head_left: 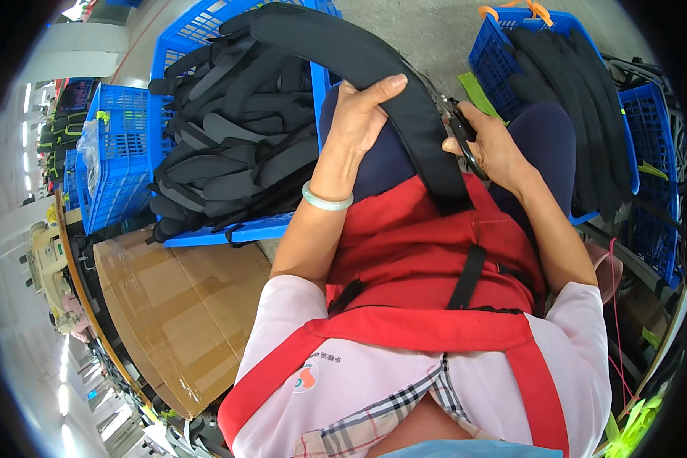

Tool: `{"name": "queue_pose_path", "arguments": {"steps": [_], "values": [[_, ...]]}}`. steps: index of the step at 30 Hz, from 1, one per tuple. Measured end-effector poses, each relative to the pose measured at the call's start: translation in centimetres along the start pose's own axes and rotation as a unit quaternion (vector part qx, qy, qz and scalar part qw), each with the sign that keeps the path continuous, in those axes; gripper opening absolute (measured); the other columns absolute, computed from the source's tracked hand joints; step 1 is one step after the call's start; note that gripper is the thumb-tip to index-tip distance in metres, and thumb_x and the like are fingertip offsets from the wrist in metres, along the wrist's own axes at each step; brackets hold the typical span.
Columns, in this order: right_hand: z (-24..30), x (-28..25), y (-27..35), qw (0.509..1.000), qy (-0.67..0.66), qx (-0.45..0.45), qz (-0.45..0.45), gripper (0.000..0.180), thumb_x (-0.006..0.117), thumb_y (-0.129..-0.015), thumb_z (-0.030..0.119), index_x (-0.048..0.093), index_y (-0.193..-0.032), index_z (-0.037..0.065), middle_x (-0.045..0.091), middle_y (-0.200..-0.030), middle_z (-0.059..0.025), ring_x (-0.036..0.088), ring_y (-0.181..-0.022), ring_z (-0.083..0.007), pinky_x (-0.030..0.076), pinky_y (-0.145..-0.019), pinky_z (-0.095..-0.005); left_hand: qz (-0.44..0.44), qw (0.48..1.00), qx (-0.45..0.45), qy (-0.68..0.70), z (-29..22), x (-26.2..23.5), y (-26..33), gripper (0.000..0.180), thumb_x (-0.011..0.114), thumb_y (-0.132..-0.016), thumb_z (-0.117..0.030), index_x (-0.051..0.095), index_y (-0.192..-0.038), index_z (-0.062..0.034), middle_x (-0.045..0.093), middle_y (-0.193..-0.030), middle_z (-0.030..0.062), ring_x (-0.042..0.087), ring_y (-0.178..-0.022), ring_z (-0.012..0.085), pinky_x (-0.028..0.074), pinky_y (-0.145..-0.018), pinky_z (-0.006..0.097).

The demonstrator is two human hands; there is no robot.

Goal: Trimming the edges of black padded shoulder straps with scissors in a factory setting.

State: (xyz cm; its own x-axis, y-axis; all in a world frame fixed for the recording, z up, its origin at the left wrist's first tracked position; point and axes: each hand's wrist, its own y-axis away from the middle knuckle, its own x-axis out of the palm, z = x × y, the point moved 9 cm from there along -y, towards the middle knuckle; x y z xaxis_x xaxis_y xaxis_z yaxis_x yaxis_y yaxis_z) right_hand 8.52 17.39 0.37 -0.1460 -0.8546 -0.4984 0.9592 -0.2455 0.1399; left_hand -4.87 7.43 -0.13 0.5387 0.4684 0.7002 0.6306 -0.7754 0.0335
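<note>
Item: black padded strap [404, 99], arched over the lap from 11 toward 4 o'clock. Left hand [362, 114] clasps its middle, steadying it taut; right hand [492, 149] grips small scissors [459, 126] at the strap's right edge, apparently for trimming. Blue crate of straps [229, 130] at 10 o'clock, second crate [557, 91] at 2. Bare floor [427, 30] between them; cardboard box [183, 305] hems in 8 o'clock.
</note>
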Motion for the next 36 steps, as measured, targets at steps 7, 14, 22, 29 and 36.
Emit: {"name": "queue_pose_path", "arguments": {"steps": [7,14,22,29,36], "values": [[0.0,-0.2,-0.4,1.000,-0.021,-0.001,0.008,0.059,0.072,-0.078,0.053,0.051,-0.090,-0.002,0.044,-0.065,-0.0070,0.042,-0.063,-0.0149,0.038,-0.056,-0.0320,0.007,1.000,0.000,-0.008,0.1,0.1,0.1,0.016,0.071,-0.081,0.002,0.067,-0.095,-0.0038,0.069,-0.092,0.0054,0.066,-0.085,0.0150,0.053,-0.079,0.029],[0.7,-0.9,-0.5,0.999,-0.031,-0.009,-0.005,0.059,0.074,-0.077,0.050,0.051,-0.091,-0.002,0.043,-0.069,-0.0035,0.038,-0.068,-0.0105,0.037,-0.058,-0.0289,0.014,1.000,0.006,-0.023,0.2,0.6,0.3,0.016,0.071,-0.081,0.002,0.067,-0.095,-0.0036,0.068,-0.093,0.0064,0.066,-0.086,0.0157,0.053,-0.080,0.030],[2.8,-2.1,-0.1,0.998,0.056,-0.007,-0.025,0.061,0.074,-0.075,0.053,0.052,-0.092,-0.002,0.053,-0.068,-0.0146,0.049,-0.063,-0.0268,0.043,-0.062,-0.0375,0.005,0.998,0.067,0.013,-2.2,2.0,0.4,0.017,0.071,-0.081,0.001,0.066,-0.096,-0.0046,0.067,-0.092,0.0056,0.065,-0.085,0.0161,0.053,-0.079,0.031],[3.6,-2.8,0.3,0.997,0.067,-0.029,-0.025,0.061,0.073,-0.075,0.052,0.051,-0.091,-0.003,0.050,-0.066,-0.0146,0.047,-0.061,-0.0255,0.041,-0.059,-0.0376,0.006,0.999,0.029,0.027,-1.3,2.7,0.9,0.018,0.071,-0.081,0.001,0.065,-0.097,-0.0043,0.067,-0.093,0.0053,0.065,-0.085,0.0157,0.052,-0.080,0.031],[3.3,-2.6,0.6,0.999,0.013,-0.030,-0.014,0.058,0.075,-0.076,0.046,0.048,-0.091,-0.003,0.036,-0.068,-0.0064,0.033,-0.068,-0.0124,0.036,-0.057,-0.0308,0.003,0.999,0.046,0.016,-1.9,2.5,1.0,0.016,0.070,-0.082,0.001,0.066,-0.097,-0.0043,0.068,-0.093,0.0057,0.065,-0.086,0.0160,0.053,-0.080,0.031]]}}
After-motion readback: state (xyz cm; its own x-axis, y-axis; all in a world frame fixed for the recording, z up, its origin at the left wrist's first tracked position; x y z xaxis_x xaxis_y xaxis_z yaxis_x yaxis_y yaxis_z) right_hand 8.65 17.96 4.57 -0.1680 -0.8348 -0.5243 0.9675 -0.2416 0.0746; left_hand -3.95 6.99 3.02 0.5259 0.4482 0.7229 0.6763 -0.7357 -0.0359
